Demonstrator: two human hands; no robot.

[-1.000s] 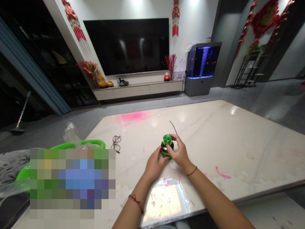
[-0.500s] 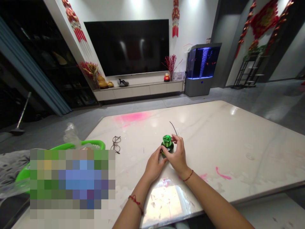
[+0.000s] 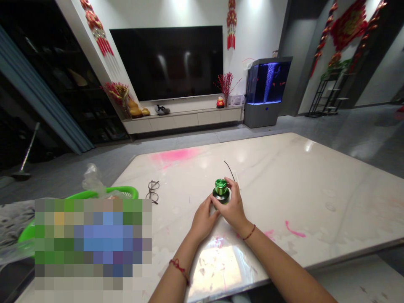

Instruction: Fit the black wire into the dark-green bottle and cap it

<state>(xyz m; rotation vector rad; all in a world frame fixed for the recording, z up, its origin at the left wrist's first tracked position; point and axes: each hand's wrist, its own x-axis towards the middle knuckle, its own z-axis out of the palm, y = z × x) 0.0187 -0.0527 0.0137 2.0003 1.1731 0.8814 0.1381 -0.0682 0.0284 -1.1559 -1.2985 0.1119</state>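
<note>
Across the room, a large black wall-mounted television (image 3: 166, 63) hangs above a low white cabinet (image 3: 181, 120), with a lit blue aquarium on a grey stand (image 3: 268, 82) to its right. Nearer me, a broad white marble surface (image 3: 299, 202) marked with pink stains carries everything within my reach. Toward its left edge sits a bright green plastic basket (image 3: 104, 192). A crumpled clear plastic bag (image 3: 92, 177) rises at its rim, and a pixelated block covers most of the inside, so I cannot tell what it holds. Thin wire-framed glasses (image 3: 152, 191) lie just beside it, well apart from my hands. Near the middle of the surface stands a round green metal knob on a dark disc base (image 3: 221, 189), upright, with a thin black wire (image 3: 229, 170) just behind it. My left hand (image 3: 204, 221) and right hand (image 3: 232, 203) cup it from both sides, my fingers (image 3: 227, 182) closed against it, apparently to keep it steady.
</note>
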